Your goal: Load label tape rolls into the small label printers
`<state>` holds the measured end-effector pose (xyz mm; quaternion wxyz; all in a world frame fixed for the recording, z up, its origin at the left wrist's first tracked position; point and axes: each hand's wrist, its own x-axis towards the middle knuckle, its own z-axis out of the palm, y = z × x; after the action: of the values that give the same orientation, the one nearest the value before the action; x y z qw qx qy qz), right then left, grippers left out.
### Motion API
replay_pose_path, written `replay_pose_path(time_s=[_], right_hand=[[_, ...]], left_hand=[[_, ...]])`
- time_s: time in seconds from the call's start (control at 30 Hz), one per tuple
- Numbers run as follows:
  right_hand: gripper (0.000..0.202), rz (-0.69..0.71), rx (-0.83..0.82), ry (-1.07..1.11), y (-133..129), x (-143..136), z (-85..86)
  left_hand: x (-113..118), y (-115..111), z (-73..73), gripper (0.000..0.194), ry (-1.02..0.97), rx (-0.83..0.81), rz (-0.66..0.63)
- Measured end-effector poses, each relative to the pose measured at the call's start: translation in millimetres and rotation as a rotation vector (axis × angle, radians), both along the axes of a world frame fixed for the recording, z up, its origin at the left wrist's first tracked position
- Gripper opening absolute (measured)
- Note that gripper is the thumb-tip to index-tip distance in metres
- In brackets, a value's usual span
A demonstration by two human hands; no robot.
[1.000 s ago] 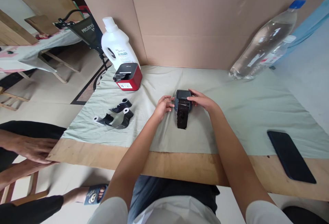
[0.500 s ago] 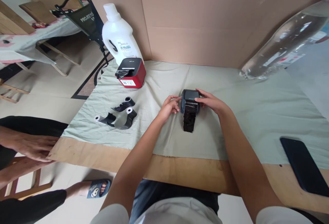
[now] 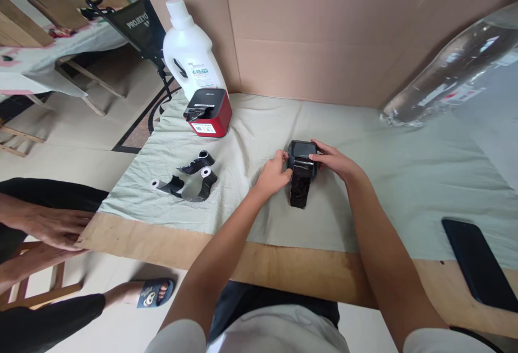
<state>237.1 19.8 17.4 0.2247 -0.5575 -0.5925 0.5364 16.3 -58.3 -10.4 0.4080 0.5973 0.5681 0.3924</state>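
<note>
A small dark receipt printer [image 3: 303, 150] sits on the cloth in front of me, with a strip of shiny black paper [image 3: 300, 187] hanging out of its near side. My right hand [image 3: 332, 160] grips the printer's right side, thumb on the top and fingers around the far corner. At its left side, my left hand [image 3: 277, 172] is curled with fingertips and thumb against the casing and the edge of the strip. Exactly what those fingertips pinch is partly hidden. Off to the left lie loose rolls of black paper [image 3: 205, 177], partly unwound.
A red and black printer [image 3: 220, 118] stands back left before a white detergent bottle [image 3: 190, 51]. A large clear bottle [image 3: 449, 77] leans back right; a black phone [image 3: 481, 264] lies near the front right edge. Another person's hands [image 3: 52, 226] rest by the table's left corner.
My left hand has moved in from beside the printer, its extended fingers now curled against the left side and strip. My right hand keeps its hold.
</note>
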Motion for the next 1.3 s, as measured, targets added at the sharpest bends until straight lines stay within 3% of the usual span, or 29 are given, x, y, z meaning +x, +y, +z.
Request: replay_pose_path(time_s=[0.37,0.43,0.57,0.67,0.8,0.9,1.0,1.2,1.3], right_hand=[[0.09,-0.011,0.0,0.012,0.1,-1.8,-2.1],[0.083,-0.092,0.028,0.033,-9.9,-4.3,-7.0],[0.061,-0.199,0.159,0.14,-44.1,-7.7,-21.2],[0.062,-0.214,0.201,0.177,-63.5,-6.5,-28.1],[0.067,-0.237,0.231,0.214,-67.6,5.1,-25.5],[0.068,-0.249,0.29,0.222,-62.6,27.2,-18.5],[0.069,-0.314,0.345,0.206,-53.7,61.9,-9.6],[0.061,-0.545,0.526,0.032,-15.2,152.8,9.5],[0.056,-0.626,0.545,-0.024,6.9,199.0,10.8]], left_hand=[[-1.6,-4.3,-10.7,0.03,-0.238,-0.056,0.039],[-2.5,-6.5,-10.4,0.036,-0.21,-0.069,0.011],[-4.6,-10.8,-8.1,0.067,-0.071,-0.02,-0.067],[-2.1,-13.0,-6.1,0.084,-0.014,0.03,-0.087],[12.9,-12.7,-4.0,0.088,0.075,0.053,-0.04],[35.0,-5.1,-0.5,0.085,0.17,0.107,-0.027],[70.0,15.5,6.4,0.082,0.264,0.172,-0.107],[180.6,87.4,15.3,0.075,0.182,0.295,-0.278],[238.3,118.8,14.3,0.077,0.142,0.306,-0.355]])
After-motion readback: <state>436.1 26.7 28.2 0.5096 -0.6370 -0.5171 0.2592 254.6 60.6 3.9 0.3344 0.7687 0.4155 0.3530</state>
